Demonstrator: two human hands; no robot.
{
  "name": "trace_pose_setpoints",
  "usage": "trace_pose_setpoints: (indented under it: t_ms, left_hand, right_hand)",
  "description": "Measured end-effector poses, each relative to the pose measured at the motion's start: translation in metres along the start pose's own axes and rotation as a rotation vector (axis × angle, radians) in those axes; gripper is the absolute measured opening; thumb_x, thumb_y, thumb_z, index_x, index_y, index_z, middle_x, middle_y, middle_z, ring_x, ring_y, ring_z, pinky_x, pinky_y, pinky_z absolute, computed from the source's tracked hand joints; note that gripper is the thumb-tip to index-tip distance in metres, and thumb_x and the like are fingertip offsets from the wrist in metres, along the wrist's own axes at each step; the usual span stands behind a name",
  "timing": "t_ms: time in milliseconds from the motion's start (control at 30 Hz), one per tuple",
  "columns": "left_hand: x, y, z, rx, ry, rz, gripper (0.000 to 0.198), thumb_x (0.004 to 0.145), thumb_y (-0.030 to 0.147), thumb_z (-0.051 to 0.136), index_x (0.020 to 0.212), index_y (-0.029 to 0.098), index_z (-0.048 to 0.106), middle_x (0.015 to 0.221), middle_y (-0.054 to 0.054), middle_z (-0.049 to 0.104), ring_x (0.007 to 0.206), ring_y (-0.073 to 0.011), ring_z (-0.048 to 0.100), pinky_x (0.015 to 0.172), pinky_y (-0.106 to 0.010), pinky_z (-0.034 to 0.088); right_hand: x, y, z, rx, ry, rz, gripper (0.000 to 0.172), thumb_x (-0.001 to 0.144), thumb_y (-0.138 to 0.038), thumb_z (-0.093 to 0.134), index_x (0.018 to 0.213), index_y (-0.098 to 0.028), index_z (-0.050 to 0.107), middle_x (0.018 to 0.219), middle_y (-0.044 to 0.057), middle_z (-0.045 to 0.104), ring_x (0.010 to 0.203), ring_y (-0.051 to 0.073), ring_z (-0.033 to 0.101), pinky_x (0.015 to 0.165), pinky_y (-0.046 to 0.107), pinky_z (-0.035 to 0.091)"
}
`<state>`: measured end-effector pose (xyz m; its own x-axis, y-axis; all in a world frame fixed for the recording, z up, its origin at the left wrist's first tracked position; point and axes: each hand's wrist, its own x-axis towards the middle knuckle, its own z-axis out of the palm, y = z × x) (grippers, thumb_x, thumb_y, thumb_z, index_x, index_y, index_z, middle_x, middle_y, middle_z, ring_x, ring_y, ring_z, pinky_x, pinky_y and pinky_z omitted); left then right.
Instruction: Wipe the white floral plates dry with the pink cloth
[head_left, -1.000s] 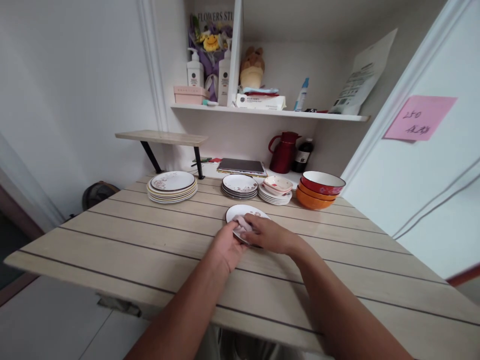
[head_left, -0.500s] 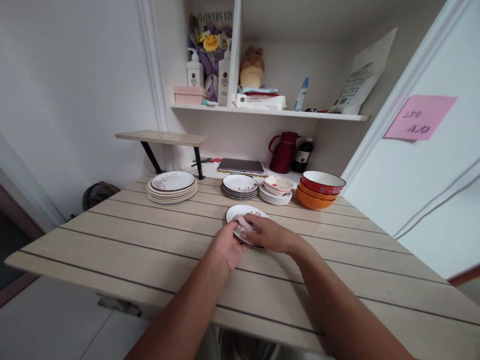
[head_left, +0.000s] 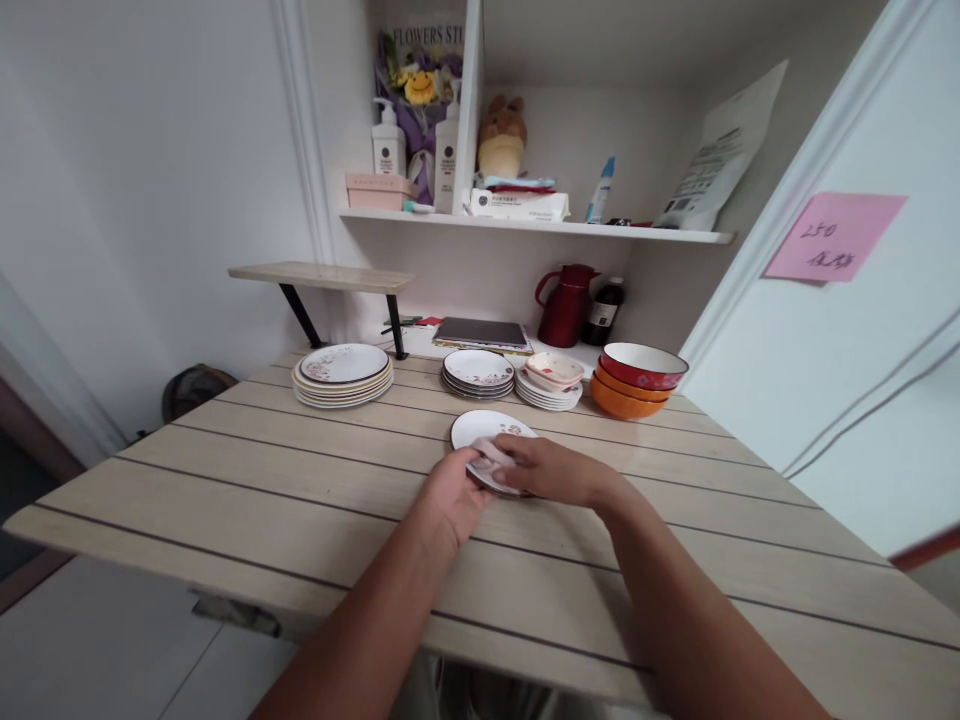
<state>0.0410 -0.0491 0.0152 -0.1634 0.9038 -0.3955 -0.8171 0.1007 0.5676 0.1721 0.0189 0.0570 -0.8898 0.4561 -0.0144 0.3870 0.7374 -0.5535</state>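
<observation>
A white plate (head_left: 474, 427) with a dark rim and a small floral print is in the middle of the table, its near side tipped up in my grip. My left hand (head_left: 459, 494) is closed on its near left edge, thumb on top and fingers beneath. Pressed to the plate's face is a pale cloth (head_left: 491, 455), bunched under the fingers of my right hand (head_left: 551, 470). Part of the plate's right side is hidden by that hand. Just behind stands a stack of dark-rimmed plates (head_left: 478, 369).
On the wooden table (head_left: 247, 500), larger plates (head_left: 343, 376) are stacked at left. Small plates (head_left: 547, 396) carrying little bowls (head_left: 555, 370) and a stack of orange and red bowls (head_left: 634, 385) stand at right. Behind are a laptop (head_left: 480, 331), a red jug (head_left: 568, 305) and a raised shelf (head_left: 322, 275).
My right hand has slid slightly down and to the right over the plate with the cloth, uncovering more of the floral print. My left hand keeps its hold on the edge.
</observation>
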Motion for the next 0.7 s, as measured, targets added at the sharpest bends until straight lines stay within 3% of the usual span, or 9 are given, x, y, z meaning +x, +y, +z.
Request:
trace_pose_setpoints:
  t_ms: [100, 167, 367, 533, 700]
  left_hand:
    - [-0.001, 0.001, 0.001, -0.01, 0.006, 0.009, 0.02, 0.081, 0.014, 0.053, 0.098, 0.013, 0.063, 0.08, -0.008, 0.07, 0.07, -0.0161, 0.066, 0.071, -0.029, 0.055]
    - [-0.001, 0.002, 0.001, -0.01, 0.012, 0.009, 0.021, 0.082, 0.014, 0.052, 0.1, 0.013, 0.062, 0.081, -0.008, 0.071, 0.072, -0.0167, 0.067, 0.074, -0.031, 0.055]
    - [0.001, 0.002, -0.002, -0.003, 0.034, -0.008, 0.025, 0.082, 0.012, 0.05, 0.105, 0.01, 0.06, 0.086, -0.012, 0.071, 0.078, -0.0199, 0.068, 0.076, -0.034, 0.055]
    - [0.003, 0.002, -0.006, 0.0, 0.019, 0.008, 0.03, 0.079, 0.009, 0.054, 0.109, 0.011, 0.059, 0.09, -0.012, 0.072, 0.078, -0.0193, 0.068, 0.074, -0.033, 0.056]
    - [0.003, 0.001, -0.004, 0.025, 0.001, 0.031, 0.03, 0.082, 0.009, 0.051, 0.111, 0.01, 0.06, 0.095, -0.012, 0.072, 0.081, -0.0181, 0.068, 0.076, -0.029, 0.055]
  right_hand:
    - [0.016, 0.006, 0.011, -0.11, 0.205, 0.141, 0.031, 0.092, -0.038, 0.041, 0.114, -0.02, 0.053, 0.111, 0.01, 0.063, 0.094, 0.021, 0.057, 0.078, 0.03, 0.04]
    - [0.027, 0.009, 0.017, -0.206, 0.271, 0.243, 0.034, 0.094, -0.038, 0.036, 0.121, -0.022, 0.05, 0.114, 0.011, 0.062, 0.096, 0.022, 0.058, 0.076, 0.03, 0.04]
    - [0.02, 0.025, 0.008, -0.361, 0.288, 0.447, 0.041, 0.092, -0.03, 0.035, 0.131, -0.033, 0.049, 0.117, 0.01, 0.064, 0.097, 0.027, 0.061, 0.068, 0.033, 0.041]
    - [-0.003, 0.032, -0.008, -0.335, 0.271, 0.363, 0.044, 0.084, -0.016, 0.043, 0.119, -0.035, 0.061, 0.117, 0.002, 0.066, 0.1, 0.023, 0.06, 0.077, 0.033, 0.043]
    - [0.006, 0.024, -0.001, -0.208, 0.217, 0.189, 0.037, 0.08, -0.012, 0.047, 0.102, -0.031, 0.07, 0.106, 0.001, 0.065, 0.09, 0.017, 0.059, 0.079, 0.025, 0.041]
